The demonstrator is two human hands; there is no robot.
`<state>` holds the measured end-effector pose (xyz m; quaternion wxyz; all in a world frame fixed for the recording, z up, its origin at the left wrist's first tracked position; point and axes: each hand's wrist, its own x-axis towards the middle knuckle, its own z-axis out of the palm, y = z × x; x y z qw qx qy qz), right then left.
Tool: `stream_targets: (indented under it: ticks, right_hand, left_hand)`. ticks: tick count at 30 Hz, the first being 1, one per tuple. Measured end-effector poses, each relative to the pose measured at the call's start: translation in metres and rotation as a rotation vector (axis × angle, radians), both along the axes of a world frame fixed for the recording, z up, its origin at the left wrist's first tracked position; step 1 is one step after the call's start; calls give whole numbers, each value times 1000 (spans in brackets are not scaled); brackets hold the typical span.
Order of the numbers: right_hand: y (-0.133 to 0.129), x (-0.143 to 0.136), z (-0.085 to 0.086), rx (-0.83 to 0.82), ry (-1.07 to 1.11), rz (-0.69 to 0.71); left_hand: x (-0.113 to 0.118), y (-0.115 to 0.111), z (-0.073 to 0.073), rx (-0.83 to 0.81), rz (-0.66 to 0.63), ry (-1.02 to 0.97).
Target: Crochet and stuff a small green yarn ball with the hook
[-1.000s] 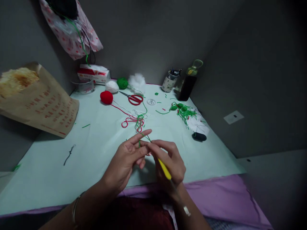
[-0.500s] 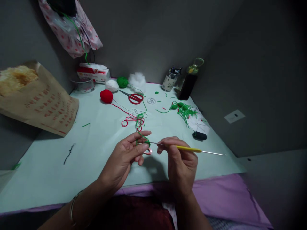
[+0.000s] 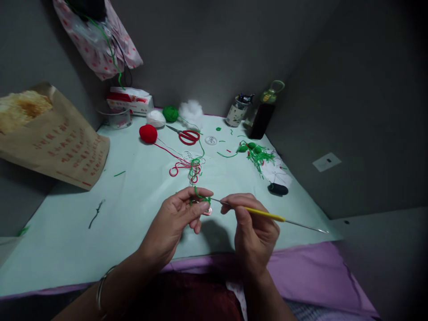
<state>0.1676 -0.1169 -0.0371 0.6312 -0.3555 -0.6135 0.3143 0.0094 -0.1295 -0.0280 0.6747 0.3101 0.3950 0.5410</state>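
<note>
Between the thumb and fingers of my left hand (image 3: 180,214) is a small piece of green crochet work (image 3: 207,200), partly hidden by the fingertips. A pinkish stitch marker (image 3: 209,211) shows just below it. Green yarn (image 3: 197,192) passes over my left index finger and leads back to the tangle on the table. My right hand (image 3: 256,227) is closed around the yellow grip of a crochet hook (image 3: 265,214). The hook's thin left end touches the green work; its other metal end points out to the right.
Red, green and white yarn strands (image 3: 192,167) lie tangled ahead of my hands. Behind them are red-handled scissors (image 3: 189,137), a red yarn ball (image 3: 148,133) and white stuffing (image 3: 191,113). Green crocheted pieces (image 3: 252,149) lie right; a paper bag (image 3: 73,142) stands left.
My right hand has shifted slightly right, and the hook now slants more, its far end lower and further right. My left index finger has moved a little, and less of the stitch marker shows.
</note>
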Motion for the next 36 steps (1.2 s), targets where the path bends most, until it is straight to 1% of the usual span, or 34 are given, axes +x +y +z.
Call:
stream_targets:
  ticks: [4,8,10,12,14,17,19,22,25,27,29,33,36]
  right_hand:
    - [-1,-1,-1,-18,31,28]
    - [-1,-2,-3,-20,76,159]
    - [0,-2,-4,-54,112,223]
    - [1,-2,-5,-93,135,253]
    - [2,-1,-6,-94,122,245]
    - [2,0,-8,-53,49,201]
    - [1,-1,-9,-38,43,185]
    - [3,-4,-11,-81,170,197]
    - [6,-6,-10,-194,327,261]
    - [8,-7,-9,-246,389,299]
    - [9,-6,-7,-264,419,322]
    - [7,-4,-6,-251,384,344]
    - [4,-1,-5,-188,260,281]
  left_hand:
    - [0,1,-1,-1,11,29]
    - [1,1,5,-7,19,-11]
    - [1,0,8,-18,3,-33]
    - [0,0,10,-22,-20,-34]
    - [0,0,10,-17,-31,-28]
    - [0,1,8,-10,-38,-24]
    - [0,2,7,-6,-32,-25]
    - [1,1,6,-2,-23,-25]
    - [1,1,6,-9,-14,-20]
    - [1,1,7,-12,-6,-14]
    - [0,1,9,-13,2,-5]
    - [-2,2,9,-7,-4,34]
    - [-3,1,7,25,2,90]
